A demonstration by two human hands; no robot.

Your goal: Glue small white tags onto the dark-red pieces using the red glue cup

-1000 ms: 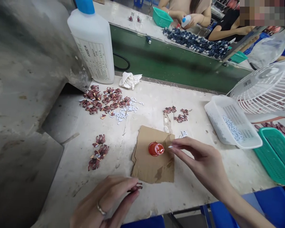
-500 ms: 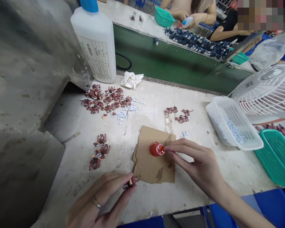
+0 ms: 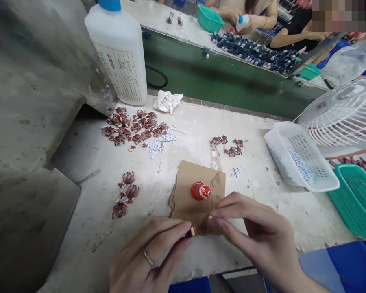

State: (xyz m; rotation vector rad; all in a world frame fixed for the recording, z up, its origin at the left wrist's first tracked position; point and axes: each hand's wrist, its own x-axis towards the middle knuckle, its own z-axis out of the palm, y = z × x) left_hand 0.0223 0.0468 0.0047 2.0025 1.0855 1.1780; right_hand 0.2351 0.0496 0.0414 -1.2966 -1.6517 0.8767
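My left hand [image 3: 155, 252] pinches a small brown figure [image 3: 189, 232] with a tan part, just over the lower edge of a cardboard piece [image 3: 183, 203]. Thumb and forefinger of my right hand [image 3: 256, 232] are closed on a tiny whitish piece [image 3: 210, 217], a short way right of the figure and not touching it. On the cardboard, beyond both hands, is a small red cup [image 3: 198, 191] with glossy red contents. Brown figures lie in a pile [image 3: 146, 122] at the back left, with pale blue pieces [image 3: 158, 144] beside them. More figures [image 3: 126, 195] lie left of the cardboard.
A large white bottle [image 3: 122, 61] and a crumpled white cloth [image 3: 167, 101] stand at the back. A white basket [image 3: 301, 158], a green basket [image 3: 356, 203] and a fan [image 3: 344, 114] are at the right. Across the green divider [image 3: 183, 65], other people work.
My right hand has moved from the red cup's rim down toward me, and the tiny whitish piece now shows at its fingertips. My left hand has moved right with the figure, closer to my right hand.
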